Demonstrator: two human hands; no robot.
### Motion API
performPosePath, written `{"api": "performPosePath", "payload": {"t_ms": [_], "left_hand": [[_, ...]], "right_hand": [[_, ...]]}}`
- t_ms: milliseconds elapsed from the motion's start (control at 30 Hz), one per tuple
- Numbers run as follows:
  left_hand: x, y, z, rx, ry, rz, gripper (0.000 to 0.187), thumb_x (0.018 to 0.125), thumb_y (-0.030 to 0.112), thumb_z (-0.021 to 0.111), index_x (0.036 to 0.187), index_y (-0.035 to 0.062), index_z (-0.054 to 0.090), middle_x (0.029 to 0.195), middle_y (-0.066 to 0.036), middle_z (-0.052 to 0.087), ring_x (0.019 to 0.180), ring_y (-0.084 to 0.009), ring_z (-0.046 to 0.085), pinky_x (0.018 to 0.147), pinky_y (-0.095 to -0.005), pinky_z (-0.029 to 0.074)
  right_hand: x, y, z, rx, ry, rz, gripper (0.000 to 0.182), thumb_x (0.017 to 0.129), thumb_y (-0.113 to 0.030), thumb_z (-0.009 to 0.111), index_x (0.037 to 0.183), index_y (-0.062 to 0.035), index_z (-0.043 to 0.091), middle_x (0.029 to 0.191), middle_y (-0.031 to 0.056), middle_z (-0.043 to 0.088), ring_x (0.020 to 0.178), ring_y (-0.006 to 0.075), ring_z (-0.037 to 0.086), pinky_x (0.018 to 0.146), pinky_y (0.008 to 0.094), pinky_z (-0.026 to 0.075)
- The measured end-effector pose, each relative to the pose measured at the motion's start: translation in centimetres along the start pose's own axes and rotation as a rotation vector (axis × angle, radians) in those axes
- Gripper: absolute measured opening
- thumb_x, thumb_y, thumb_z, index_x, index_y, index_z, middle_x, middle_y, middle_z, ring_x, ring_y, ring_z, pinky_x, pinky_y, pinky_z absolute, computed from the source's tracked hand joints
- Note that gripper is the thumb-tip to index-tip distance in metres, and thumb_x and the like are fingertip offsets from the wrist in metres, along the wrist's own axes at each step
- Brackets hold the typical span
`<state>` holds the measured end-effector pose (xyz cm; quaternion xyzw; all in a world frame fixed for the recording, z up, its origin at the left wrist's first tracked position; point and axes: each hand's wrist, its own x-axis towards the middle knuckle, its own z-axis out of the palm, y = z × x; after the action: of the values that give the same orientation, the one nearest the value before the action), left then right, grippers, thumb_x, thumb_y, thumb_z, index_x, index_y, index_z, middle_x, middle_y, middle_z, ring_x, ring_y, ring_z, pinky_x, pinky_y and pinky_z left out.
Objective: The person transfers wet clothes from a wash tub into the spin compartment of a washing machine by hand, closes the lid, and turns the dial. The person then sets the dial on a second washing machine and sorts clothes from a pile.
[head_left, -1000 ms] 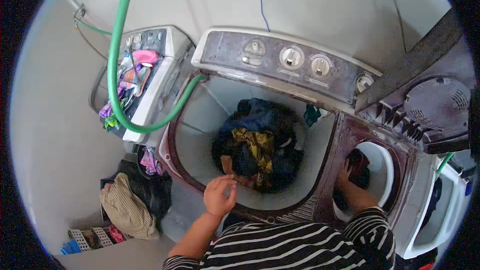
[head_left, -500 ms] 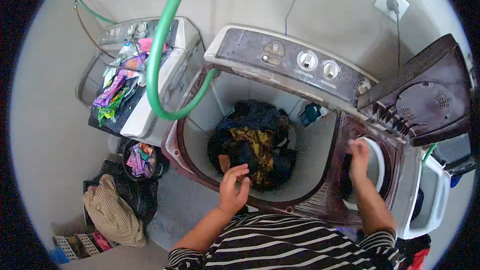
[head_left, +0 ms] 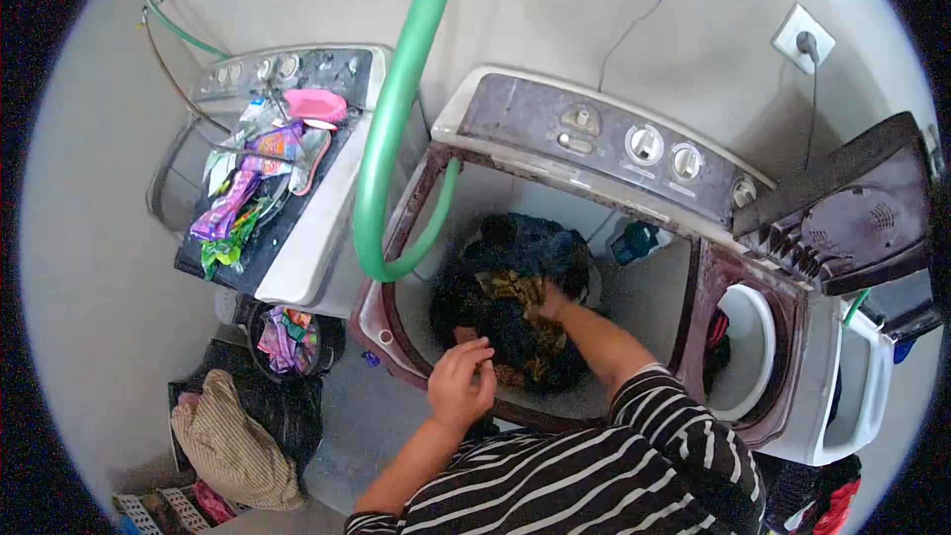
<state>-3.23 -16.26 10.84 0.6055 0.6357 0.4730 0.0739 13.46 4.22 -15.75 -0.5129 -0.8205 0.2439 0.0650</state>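
Observation:
My right hand (head_left: 550, 303) reaches down into the wash tub (head_left: 649, 282) of a twin-tub washing machine. Its fingers close on a yellow-brown patterned garment (head_left: 513, 287), though the fingertips are partly lost in the cloth. Dark wet clothes (head_left: 535, 238) are heaped around that garment. Over the tub's front rim hovers my left hand (head_left: 463, 383), holding nothing, with its thumb and fingers apart. To the right is the spin tub (head_left: 745, 352), its lid (head_left: 842, 218) raised and some dark and red cloth inside.
A green hose (head_left: 401, 119) hangs into the wash tub's left corner. A second washing machine (head_left: 317, 238) at the left carries packets and a pink brush (head_left: 315, 104). Below it are a bucket of packets (head_left: 287, 340) and a striped tan cloth (head_left: 233, 446). More laundry (head_left: 817, 495) lies bottom right.
My right hand has moved left from over the spin tub down into the wash tub, onto the patterned garment. My left hand stays near the front rim. The whole view has shifted slightly.

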Motion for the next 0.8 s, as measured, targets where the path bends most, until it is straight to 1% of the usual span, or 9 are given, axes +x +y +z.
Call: {"api": "performPosePath", "payload": {"t_ms": [133,267,333,367,433,600,667,700,800], "left_hand": [[-0.2,-0.5,-0.3,0.006,-0.019,0.015,0.019,0.066,0.001,0.058,0.085,0.0061,0.059,0.095,-0.007,0.063,0.081,-0.0226,0.059,0.072,-0.0296,0.046],[-0.2,-0.3,-0.4,0.016,-0.055,0.015,0.018,0.066,0.002,0.059,0.084,0.0065,0.059,0.095,-0.005,0.063,0.080,-0.0212,0.059,0.071,-0.0285,0.046],[-0.1,-0.2,-0.3,0.016,-0.054,0.025,0.018,0.066,0.002,0.059,0.083,0.0067,0.059,0.095,-0.005,0.063,0.079,-0.0210,0.059,0.070,-0.0282,0.046],[0.0,-0.2,-0.4,0.016,-0.057,0.034,0.018,0.066,0.002,0.059,0.083,0.0068,0.059,0.095,-0.005,0.063,0.079,-0.0208,0.059,0.070,-0.0279,0.046],[0.2,-0.2,-0.4,0.019,-0.062,0.050,0.017,0.066,0.002,0.059,0.083,0.0070,0.059,0.094,-0.004,0.063,0.078,-0.0205,0.059,0.069,-0.0273,0.046],[0.3,-0.3,-0.4,0.011,-0.119,0.038,0.018,0.065,0.002,0.059,0.082,0.0074,0.059,0.094,-0.004,0.063,0.077,-0.0200,0.059,0.069,-0.0267,0.046],[0.4,-0.2,-0.5,0.016,-0.120,0.034,0.018,0.065,0.002,0.059,0.082,0.0075,0.059,0.094,-0.004,0.063,0.077,-0.0200,0.059,0.069,-0.0267,0.046],[0.4,-0.1,-0.6,0.019,-0.123,0.034,0.018,0.065,0.002,0.059,0.082,0.0076,0.059,0.094,-0.004,0.063,0.077,-0.0201,0.059,0.068,-0.0267,0.046],[0.4,-0.1,-0.5,0.022,-0.135,0.037,0.018,0.065,0.002,0.060,0.082,0.0078,0.059,0.094,-0.004,0.063,0.076,-0.0201,0.059,0.068,-0.0267,0.046]], "right_hand": [[-3.1,-3.1,0.5,-0.041,-0.421,0.411,0.075,0.074,-0.033,0.062,0.129,0.0045,0.028,0.098,0.0202,0.058,0.086,0.0378,0.056,0.069,0.0440,0.046],[-4.5,-5.0,-3.8,0.034,-0.456,0.261,0.063,0.075,-0.031,0.056,0.124,0.0025,0.035,0.084,0.0194,0.061,0.071,0.0364,0.057,0.058,0.0436,0.045],[-5.8,-7.8,-7.9,-0.017,-0.410,-0.101,0.054,0.074,-0.028,0.054,0.120,-0.0029,0.039,0.085,0.0188,0.060,0.070,0.0340,0.056,0.060,0.0436,0.045],[-6.3,-7.3,-6.9,-0.017,-0.407,-0.099,0.054,0.074,-0.028,0.054,0.120,-0.0029,0.039,0.085,0.0188,0.060,0.070,0.0340,0.056,0.060,0.0436,0.045],[-8.6,-6.2,-4.0,-0.112,-0.763,-0.063,0.049,0.072,-0.027,0.055,0.114,-0.0059,0.045,0.088,0.0173,0.060,0.075,0.0339,0.057,0.066,0.0432,0.045],[-13.5,-8.4,-7.3,0.361,-1.000,-0.115,0.039,0.071,-0.032,0.059,0.099,-0.0055,0.051,0.092,0.0149,0.059,0.079,0.0311,0.056,0.071,0.0404,0.044],[-12.4,-7.3,-5.1,0.102,-0.932,-0.255,0.043,0.072,-0.037,0.061,0.100,-0.0048,0.051,0.089,0.0128,0.059,0.079,0.0303,0.054,0.072,0.0386,0.044],[-11.3,-5.7,-2.5,0.088,-0.710,-0.403,0.047,0.071,-0.039,0.063,0.100,-0.0039,0.050,0.094,0.0141,0.056,0.085,0.0324,0.052,0.076,0.0391,0.043],[-8.2,-5.9,-2.2,-0.031,-0.191,-0.183,0.052,0.066,-0.037,0.069,0.101,-0.0039,0.050,0.108,0.0184,0.049,0.093,0.0360,0.049,0.079,0.0415,0.042]]}}
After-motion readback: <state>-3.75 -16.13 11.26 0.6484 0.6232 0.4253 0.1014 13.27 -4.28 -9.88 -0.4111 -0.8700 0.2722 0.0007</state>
